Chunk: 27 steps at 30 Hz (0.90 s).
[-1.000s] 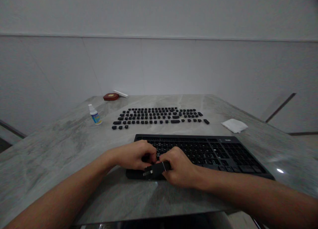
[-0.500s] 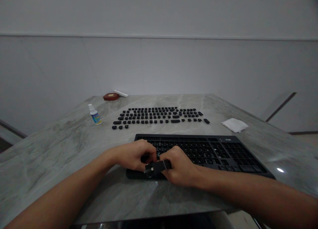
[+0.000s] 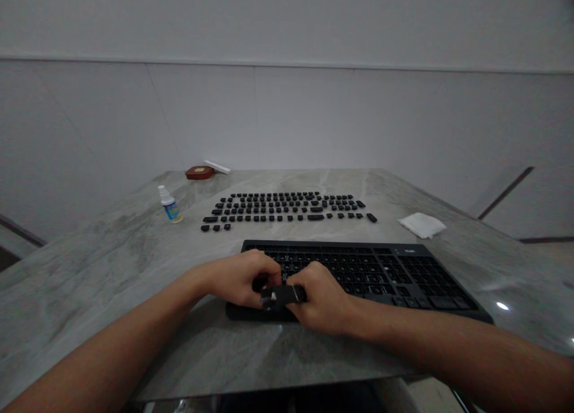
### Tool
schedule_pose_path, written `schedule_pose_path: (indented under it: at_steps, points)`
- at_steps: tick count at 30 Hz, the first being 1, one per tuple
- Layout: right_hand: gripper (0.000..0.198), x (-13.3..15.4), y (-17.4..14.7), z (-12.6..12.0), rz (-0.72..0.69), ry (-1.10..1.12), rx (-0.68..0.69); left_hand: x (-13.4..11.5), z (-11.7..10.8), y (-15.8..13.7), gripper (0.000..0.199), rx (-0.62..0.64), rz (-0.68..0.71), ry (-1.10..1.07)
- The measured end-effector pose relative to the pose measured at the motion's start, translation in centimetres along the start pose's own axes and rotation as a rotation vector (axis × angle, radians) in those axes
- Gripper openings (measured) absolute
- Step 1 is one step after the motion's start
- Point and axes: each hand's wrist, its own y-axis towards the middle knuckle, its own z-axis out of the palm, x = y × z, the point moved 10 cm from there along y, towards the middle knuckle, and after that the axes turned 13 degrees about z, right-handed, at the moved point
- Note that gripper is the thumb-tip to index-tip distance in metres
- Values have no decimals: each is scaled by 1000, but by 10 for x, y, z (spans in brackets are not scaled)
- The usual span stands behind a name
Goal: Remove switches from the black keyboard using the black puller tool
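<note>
Black tool (image 3: pixel 287 296) had changed its slant: over the last second its end nearest the left hand (image 3: pixel 246 275) came up from a downward tilt to nearly level, and its pale tip turned more end-on. Right hand (image 3: pixel 320 299) stayed clamped round the other end. Left hand, curled with fingers bent inward, sat just beside it; whether it pinched anything could not be made out, the fingertips being hidden. The two hands were close together, with the tool bridging the gap.

Keyboard (image 3: pixel 368 275) lay under both hands and stretched away to the right of the right hand, its left part half covered. It had not visibly shifted. Read: a small change of angle, the work held at one spot, no gain to be seen.

Loose keys (image 3: pixel 271 210) lay in rows on the bench (image 3: pixel 98 245) beyond the hands, their layout unchanged. Spray bottle (image 3: pixel 171 210) stood ahead and left of the left hand; folded white cloth (image 3: pixel 422 225) lay ahead and right of the right hand.
</note>
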Motion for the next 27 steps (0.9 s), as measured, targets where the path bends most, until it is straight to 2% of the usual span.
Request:
schedule_pose_path:
  at_steps: [3,13,18,23,27]
  points:
    - [26,-3,1,-1,23,43,-3,1,-1,0,13,-6,-8,23]
    - [27,1,0,-3,-32,98,-15,-1,-2,2,12,-6,-2,10]
    - [33,-6,1,-12,-10,245,-38,1,1,1,10,8,-15,-28]
    - [25,-6,0,-11,-4,157,-29,0,0,2,12,-3,-18,-27]
    - [30,-9,-1,-13,-12,187,-45,-2,0,2,12,-5,-10,-53]
